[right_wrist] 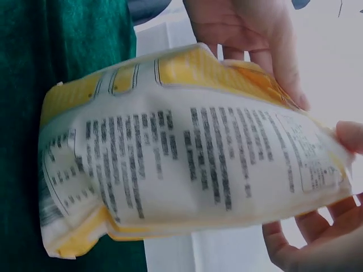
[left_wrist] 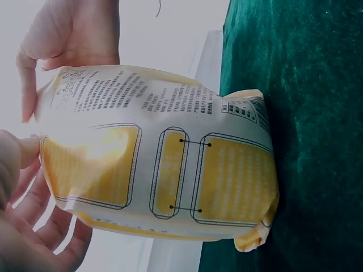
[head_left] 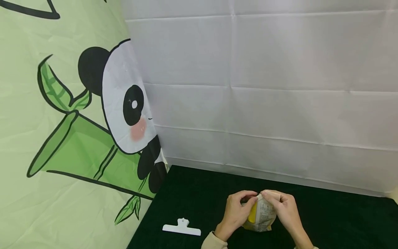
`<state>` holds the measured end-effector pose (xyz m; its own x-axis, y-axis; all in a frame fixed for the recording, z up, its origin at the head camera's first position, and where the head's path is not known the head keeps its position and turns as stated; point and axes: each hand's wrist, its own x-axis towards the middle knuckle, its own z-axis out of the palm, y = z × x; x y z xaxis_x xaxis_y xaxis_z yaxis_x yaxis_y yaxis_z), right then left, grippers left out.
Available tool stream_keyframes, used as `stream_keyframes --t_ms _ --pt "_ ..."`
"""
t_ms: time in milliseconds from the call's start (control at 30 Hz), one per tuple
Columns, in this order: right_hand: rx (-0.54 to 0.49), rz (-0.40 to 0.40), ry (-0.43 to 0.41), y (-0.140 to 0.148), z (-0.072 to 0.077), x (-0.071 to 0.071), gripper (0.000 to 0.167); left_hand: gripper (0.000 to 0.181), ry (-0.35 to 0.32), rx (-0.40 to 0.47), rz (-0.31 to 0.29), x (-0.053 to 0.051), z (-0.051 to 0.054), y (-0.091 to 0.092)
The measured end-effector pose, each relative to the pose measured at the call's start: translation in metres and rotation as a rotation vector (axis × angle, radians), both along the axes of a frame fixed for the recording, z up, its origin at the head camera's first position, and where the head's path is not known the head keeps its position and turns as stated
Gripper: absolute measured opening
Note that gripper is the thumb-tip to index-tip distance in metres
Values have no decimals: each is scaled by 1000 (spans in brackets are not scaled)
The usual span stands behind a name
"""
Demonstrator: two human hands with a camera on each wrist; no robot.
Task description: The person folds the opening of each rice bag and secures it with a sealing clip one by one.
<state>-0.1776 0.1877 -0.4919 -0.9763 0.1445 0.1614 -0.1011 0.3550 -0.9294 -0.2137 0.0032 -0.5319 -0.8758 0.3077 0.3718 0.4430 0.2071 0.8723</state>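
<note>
Pinching the top edge of one yellow-and-white bag [head_left: 260,218] were two hands, the left hand [head_left: 234,213] on its left side and the right hand [head_left: 286,209] on its right. On each, thumb and fingers pressed the bag's edge between them. The bag was upright, its printed side partly in view, its lower end down by the table [head_left: 335,221]; whether it touched, I cannot tell. One white clip [head_left: 181,227] lay to the left of the bag, well apart from it. Around the bag spread the table's single dark green top. Beyond the bag hung one white cloth [head_left: 280,65], creased by folds. Far to the bag's left hung one pale green cloth [head_left: 28,138], printed with one panda [head_left: 116,90] and one bamboo stalk [head_left: 84,148].
</note>
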Motion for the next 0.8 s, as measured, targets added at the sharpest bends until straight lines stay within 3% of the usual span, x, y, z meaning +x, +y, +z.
stream_keyframes --t_ms 167,333,600,800 --pt "39 5 43 3 -1 1 22 23 76 -12 22 2 -1 2" --pt "14 -4 50 2 -4 2 22 21 135 -27 55 1 -1 4" --pt "-84 -55 9 -1 -7 -1 27 19 122 -46 47 0 2 4" --pt "-81 -48 18 -3 -7 -1 27 20 91 -36 16 -3 6 3"
